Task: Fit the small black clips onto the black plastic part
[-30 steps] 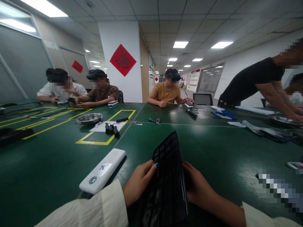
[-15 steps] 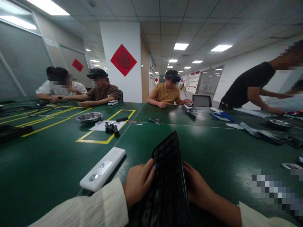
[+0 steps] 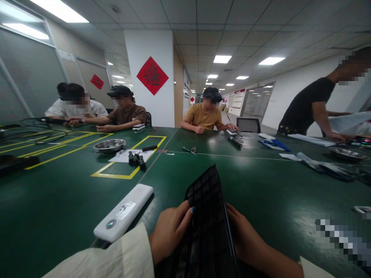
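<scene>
A black tray with a grid of small compartments (image 3: 207, 220) stands tilted up in front of me, its lower end cut off by the frame. My left hand (image 3: 171, 228) grips its left edge, thumb on the gridded face. A small blue spot shows at the thumb tip; I cannot tell what it is. Against the right side lies my right hand (image 3: 246, 233), its fingers partly hidden behind the tray. To the left of my left hand, a white oblong device (image 3: 124, 212) with a paper label and a small green light rests on the table.
The green table (image 3: 261, 185) holds a metal bowl (image 3: 109, 145), black cylindrical parts (image 3: 137, 160) on white paper, a green-handled tool (image 3: 188, 150), and gloves (image 3: 324, 166) at right. Three people sit across the table; another person (image 3: 310, 102) leans over its right side.
The tray and both my hands sit slightly lower in view. The leaning person has shifted right. At far left, a dark object now shows by a seated person's hand.
</scene>
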`<state>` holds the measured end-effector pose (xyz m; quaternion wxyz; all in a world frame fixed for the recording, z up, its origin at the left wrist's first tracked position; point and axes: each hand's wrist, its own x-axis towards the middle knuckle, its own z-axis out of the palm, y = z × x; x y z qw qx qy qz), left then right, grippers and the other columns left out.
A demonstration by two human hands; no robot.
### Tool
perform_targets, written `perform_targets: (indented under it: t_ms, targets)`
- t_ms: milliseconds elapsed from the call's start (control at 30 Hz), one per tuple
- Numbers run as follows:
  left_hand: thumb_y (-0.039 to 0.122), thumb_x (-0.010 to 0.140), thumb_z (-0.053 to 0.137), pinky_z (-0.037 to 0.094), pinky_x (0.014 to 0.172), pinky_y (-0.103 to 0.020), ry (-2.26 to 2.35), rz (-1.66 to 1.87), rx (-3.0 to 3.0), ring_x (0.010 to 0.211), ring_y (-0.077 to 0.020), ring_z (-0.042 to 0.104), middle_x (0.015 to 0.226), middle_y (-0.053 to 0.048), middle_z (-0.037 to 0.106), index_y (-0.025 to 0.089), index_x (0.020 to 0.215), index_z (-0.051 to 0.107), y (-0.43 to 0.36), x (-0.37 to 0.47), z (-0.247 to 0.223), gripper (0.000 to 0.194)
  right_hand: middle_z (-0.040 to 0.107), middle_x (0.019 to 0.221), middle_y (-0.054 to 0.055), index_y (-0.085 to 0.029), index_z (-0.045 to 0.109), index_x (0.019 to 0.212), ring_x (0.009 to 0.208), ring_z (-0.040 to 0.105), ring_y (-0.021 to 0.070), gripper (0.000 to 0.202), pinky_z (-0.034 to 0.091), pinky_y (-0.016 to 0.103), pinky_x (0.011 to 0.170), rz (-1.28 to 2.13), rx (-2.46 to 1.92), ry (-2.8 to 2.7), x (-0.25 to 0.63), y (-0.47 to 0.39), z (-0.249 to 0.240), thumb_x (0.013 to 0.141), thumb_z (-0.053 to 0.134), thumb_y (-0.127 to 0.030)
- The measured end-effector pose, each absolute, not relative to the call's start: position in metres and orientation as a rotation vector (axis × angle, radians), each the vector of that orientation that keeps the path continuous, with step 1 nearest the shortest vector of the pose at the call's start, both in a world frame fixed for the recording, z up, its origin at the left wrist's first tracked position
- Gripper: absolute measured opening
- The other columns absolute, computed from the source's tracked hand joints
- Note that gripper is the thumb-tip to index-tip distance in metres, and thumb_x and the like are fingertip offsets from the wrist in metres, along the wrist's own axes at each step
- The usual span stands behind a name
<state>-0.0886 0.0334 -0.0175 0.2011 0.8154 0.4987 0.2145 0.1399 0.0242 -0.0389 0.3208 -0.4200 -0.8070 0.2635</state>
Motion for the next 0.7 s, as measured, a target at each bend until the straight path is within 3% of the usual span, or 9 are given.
perform_targets:
  t_ms: [333, 500, 700]
  targets:
    - [0.039, 0.094, 0.019, 0.040, 0.060, -0.026, 1.286, 0.656, 2.276, 0.064, -0.0186, 0.059, 0.068, -0.002, 0.060, 0.020, 0.092, 0.052, 0.0324, -0.0910, -0.0157, 0.038, 0.058, 0.109, 0.008, -0.025, 0.051, 0.119, 0.094, 0.060, 0.0266, 0.064, 0.053, 0.042, 0.077, 0.618, -1.070, -2.082, 0.1418, 0.0249, -0.0477, 0.058, 0.073, -0.033]
    - [0.041, 0.093, 0.022, 0.040, 0.059, -0.025, 1.282, 0.670, 2.262, 0.063, -0.0179, 0.058, 0.068, -0.002, 0.060, 0.019, 0.084, 0.053, 0.0344, -0.0904, -0.0167, 0.039, 0.059, 0.106, 0.010, -0.022, 0.054, 0.118, 0.091, 0.061, 0.0254, 0.058, 0.052, 0.038, 0.076, 0.514, -1.169, -2.126, 0.1389, 0.0222, -0.0448, 0.063, 0.069, -0.030]
    - [0.043, 0.093, 0.021, 0.040, 0.058, -0.024, 1.299, 0.694, 2.231, 0.061, -0.0169, 0.056, 0.064, -0.002, 0.058, 0.019, 0.071, 0.052, 0.0333, -0.0902, -0.0156, 0.045, 0.059, 0.106, 0.012, -0.018, 0.053, 0.117, 0.089, 0.060, 0.0267, 0.066, 0.050, 0.041, 0.078, 0.418, -1.244, -2.174, 0.1366, 0.0195, -0.0387, 0.056, 0.072, -0.035]
